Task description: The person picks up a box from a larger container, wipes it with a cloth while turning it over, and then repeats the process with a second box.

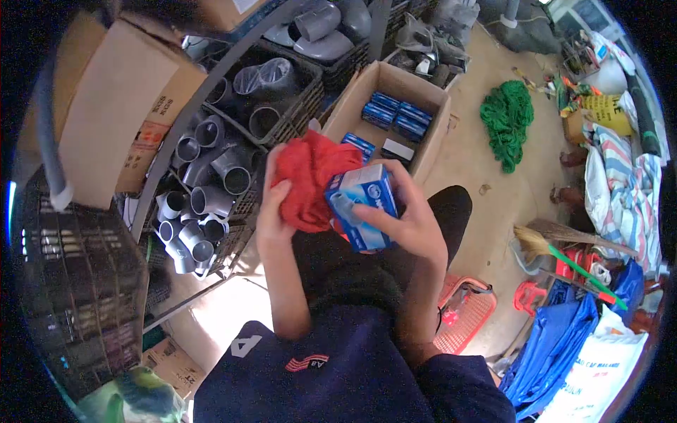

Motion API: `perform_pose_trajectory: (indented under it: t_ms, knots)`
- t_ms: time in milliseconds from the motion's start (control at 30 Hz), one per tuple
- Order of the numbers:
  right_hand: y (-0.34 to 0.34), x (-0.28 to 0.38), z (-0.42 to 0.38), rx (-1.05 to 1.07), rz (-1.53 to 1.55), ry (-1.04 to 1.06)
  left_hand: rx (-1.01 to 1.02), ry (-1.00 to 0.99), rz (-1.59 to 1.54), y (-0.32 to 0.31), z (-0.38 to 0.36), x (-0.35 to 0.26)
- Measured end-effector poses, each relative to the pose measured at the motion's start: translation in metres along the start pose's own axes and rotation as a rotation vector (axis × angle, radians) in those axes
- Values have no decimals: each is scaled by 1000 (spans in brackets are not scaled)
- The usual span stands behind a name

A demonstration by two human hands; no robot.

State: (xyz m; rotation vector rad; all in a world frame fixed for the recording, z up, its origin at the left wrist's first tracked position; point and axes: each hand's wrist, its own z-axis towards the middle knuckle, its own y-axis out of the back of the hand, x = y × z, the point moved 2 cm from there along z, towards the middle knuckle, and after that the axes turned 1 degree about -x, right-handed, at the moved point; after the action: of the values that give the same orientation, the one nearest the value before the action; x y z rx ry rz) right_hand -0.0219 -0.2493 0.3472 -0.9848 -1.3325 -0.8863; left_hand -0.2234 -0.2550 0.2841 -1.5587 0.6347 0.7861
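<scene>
A bunched red cloth (310,180) is gripped in my left hand (276,204), in front of my lap. Close beside it, my right hand (416,218) holds a small blue and white product box (361,204), with the thumb across its front. The cloth and the box meet at the box's left edge. Just beyond my hands stands an open cardboard carton (436,116), which has several similar blue boxes (398,113) and a box showing a plain white face (398,149) inside.
Black crates of grey pipe fittings (229,169) line the left, under a large cardboard box (116,106). Green netting (508,123) lies on the floor at right. A red plastic basket (469,317), a broom (536,241) and blue tarps (550,352) are at lower right.
</scene>
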Motion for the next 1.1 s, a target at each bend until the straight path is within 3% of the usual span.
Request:
perform_pose_trajectory:
  t_ms: [67,133,167,267,333,400,433,467,533,600,667,700,767,833,900,933,1000,1100]
  knots:
    - [22,-33,12,-66,-38,-2,-90,31,-116,38,4,6]
    - [53,-55,25,-504,-55,-111,-192,59,-199,81,16,20]
    - [65,-63,35,-585,-4,-65,-286,75,-283,104,23,30]
    - [103,-93,79,-684,-44,82,-167,68,-358,165,26,73]
    - [127,-133,118,-651,-208,213,-235,45,-288,184,32,87]
    - [115,-135,145,-561,-480,209,-125,-90,-294,190,36,87]
    - [114,-157,166,-550,-550,255,-231,-106,-18,187,39,87]
    - [111,-181,183,-539,-618,304,-228,-113,-23,184,45,87]
    - [91,-189,200,-400,-603,245,58,40,-403,176,52,88]
    - [87,-218,217,-331,-595,210,18,83,-357,181,46,90]
    - [91,-251,231,-280,-636,157,-96,313,-432,178,38,94]
    - [101,-277,236,-307,-701,231,-67,343,-456,204,33,104]
    - [112,-301,236,-338,-661,194,-96,307,-340,181,30,86]
    - [112,-314,236,-336,-707,230,-187,320,-199,178,27,80]
    - [109,-299,229,-180,-1074,53,-129,292,-313,185,28,84]
    - [107,-296,228,-179,-1076,52,-62,264,-425,187,30,86]
    - [101,-297,229,-213,-1420,132,-85,277,-383,183,33,80]
    - [95,-299,237,-215,-1429,100,-132,276,-335,188,34,82]
